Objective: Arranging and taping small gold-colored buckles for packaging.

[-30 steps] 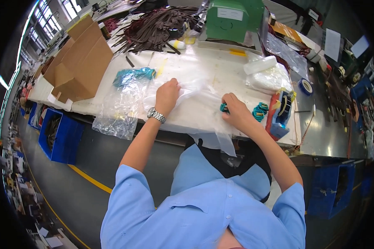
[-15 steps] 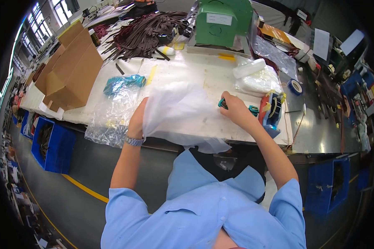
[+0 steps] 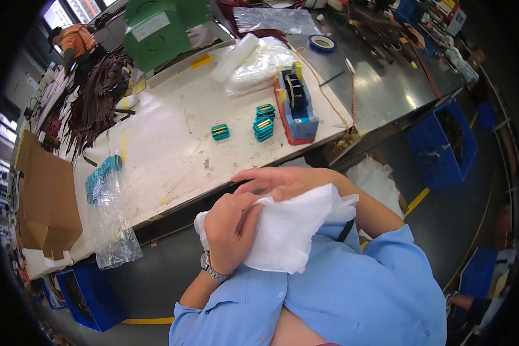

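Note:
My left hand, with a metal watch on its wrist, is closed on a thin, crumpled white sheet. The sheet hangs in front of my body, beyond the table's near edge. My right hand lies over the sheet's upper edge, fingers stretched toward my left hand; its palm side is hidden. On the table, a small teal piece with a gold-coloured middle lies alone. To its right are a stack of similar teal pieces and another teal group just behind, beside a blue and red tape dispenser.
Clear plastic and wrapped teal pieces lie at the left by an open cardboard box. Brown strips, a green machine and plastic bags stand farther back. A person in orange is far left. Blue bins flank the table.
The view has turned right. The white sheet has come off the table toward my body, bunched up. My right hand has let go of a teal piece and moved onto the sheet.

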Motion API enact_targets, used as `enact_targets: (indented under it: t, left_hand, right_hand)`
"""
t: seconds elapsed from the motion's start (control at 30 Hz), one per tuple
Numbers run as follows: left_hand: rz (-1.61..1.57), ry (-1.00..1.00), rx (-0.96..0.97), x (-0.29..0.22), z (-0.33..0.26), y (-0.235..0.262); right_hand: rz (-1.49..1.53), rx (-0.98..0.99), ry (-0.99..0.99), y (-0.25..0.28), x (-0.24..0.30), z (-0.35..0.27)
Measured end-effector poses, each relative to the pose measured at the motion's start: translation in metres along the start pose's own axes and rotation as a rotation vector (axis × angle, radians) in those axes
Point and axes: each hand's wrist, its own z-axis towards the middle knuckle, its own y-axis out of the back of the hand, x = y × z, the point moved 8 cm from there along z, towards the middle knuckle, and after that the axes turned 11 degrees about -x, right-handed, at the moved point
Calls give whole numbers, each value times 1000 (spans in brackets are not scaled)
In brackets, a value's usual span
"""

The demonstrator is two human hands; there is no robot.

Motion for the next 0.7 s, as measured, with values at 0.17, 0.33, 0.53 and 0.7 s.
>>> enact_targets:
  t: [0.17,0.33,0.53,0.7]
  left_hand:
    - [-131,-261,294,-20,3,-109]
    - [-21,-115,302,-2,10,-144]
    - [40,330,586,46,-47,-166]
    - [235,279,641,45,-46,-163]
  right_hand:
    - [-500,-457,150,61,-25,-113]
    - [-1290,-1795,293,191,-28,-368]
    - [-1620,-1669,-449,343,-289,-436]
    - [-699,-1425,-787,428,-559,-399]
